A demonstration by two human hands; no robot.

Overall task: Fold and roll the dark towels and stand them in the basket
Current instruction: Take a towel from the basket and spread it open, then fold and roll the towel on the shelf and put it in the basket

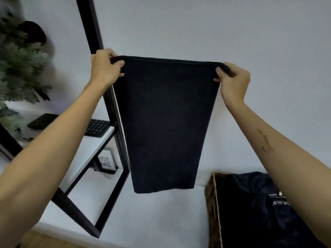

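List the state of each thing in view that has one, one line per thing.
dark towel: held up by its top corners, hanging flat.
left hand: grips the top left corner.
right hand: grips the top right corner.
wicker basket: holds crumpled dark fabric.
keyboard: lies on the shelf.

Both bare forearms raised, stretched up and forward, converging toward one landmark: flat black rectangular terry towel [163, 120] hanging in air. Left hand [104, 67] at towel's upper left corner, back of hand to camera, fingers curled over top hem, thumb pressed on front face. Right hand [232, 81] at upper right corner, slightly lower than left, fingers bunched round hem, thumb tip on front. Wrists straight. Darker mark on right forearm below towel's right edge.
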